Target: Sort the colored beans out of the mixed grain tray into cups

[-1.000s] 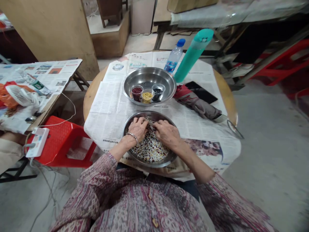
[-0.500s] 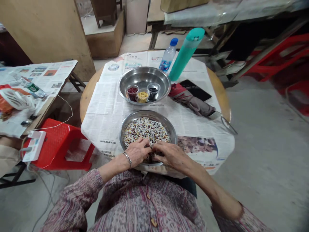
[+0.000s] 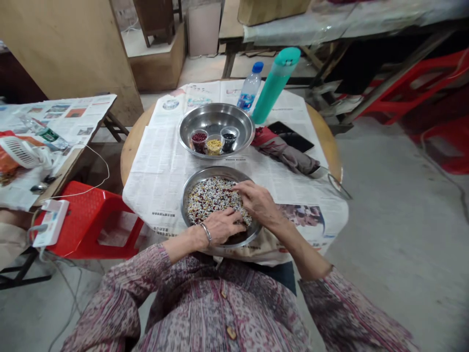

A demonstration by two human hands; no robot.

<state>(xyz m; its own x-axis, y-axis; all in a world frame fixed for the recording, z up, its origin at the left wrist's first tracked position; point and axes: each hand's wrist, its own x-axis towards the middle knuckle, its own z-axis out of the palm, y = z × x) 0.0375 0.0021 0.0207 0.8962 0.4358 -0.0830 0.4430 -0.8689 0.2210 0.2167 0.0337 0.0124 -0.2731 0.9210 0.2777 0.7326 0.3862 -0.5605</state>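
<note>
Newspaper (image 3: 144,166) covers the table (image 3: 332,152); left hand (image 3: 222,226) and right hand (image 3: 258,201) touch mixed beans and grains (image 3: 209,197), pinching unclear; beyond them, clear cups (image 3: 214,153) already hold colour-separated beans (image 3: 200,137)

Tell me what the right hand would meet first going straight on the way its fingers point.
Probably the mixed grains in the near basin: the right hand points leftward across them. Whether it touches them is hard to tell; if it passes above, the basin's left rim likely comes next.
</note>
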